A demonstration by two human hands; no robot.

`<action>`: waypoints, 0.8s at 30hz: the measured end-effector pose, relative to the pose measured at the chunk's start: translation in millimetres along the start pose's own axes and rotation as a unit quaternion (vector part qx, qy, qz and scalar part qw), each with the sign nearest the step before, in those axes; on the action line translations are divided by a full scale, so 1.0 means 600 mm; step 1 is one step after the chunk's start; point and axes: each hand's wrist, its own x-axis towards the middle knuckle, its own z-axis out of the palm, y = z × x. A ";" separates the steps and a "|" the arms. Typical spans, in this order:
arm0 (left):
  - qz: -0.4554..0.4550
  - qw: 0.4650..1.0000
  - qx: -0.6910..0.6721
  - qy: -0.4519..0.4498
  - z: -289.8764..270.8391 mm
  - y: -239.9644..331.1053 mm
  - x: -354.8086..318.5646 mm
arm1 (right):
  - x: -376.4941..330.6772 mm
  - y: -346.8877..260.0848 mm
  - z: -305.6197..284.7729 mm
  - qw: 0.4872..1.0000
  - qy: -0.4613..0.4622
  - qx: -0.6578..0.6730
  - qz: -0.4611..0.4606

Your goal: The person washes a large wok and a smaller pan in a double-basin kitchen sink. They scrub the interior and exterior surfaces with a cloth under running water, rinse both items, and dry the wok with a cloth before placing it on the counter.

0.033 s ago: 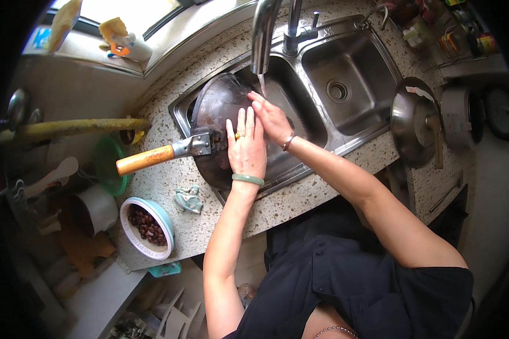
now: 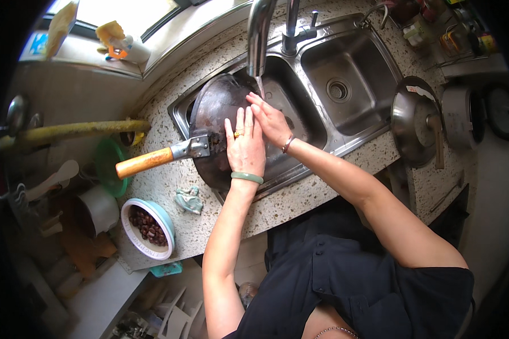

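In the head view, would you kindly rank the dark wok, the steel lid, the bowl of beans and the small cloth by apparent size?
1. dark wok
2. steel lid
3. bowl of beans, though it lies nearer the picture's rim, so fisheye bending makes this less sure
4. small cloth

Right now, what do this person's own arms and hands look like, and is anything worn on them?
Both arms are bare, with no sleeves or gloves showing. The left hand has a gold-coloured ring on one finger and a smooth pale green bangle round the wrist. The right hand wears a thin dark bracelet at its wrist. The person's top is dark and apparently sleeveless.
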 end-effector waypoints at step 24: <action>-0.083 0.983 0.121 -0.107 -0.100 -0.060 0.079 | 0.009 0.119 -0.026 0.979 0.153 -0.055 0.122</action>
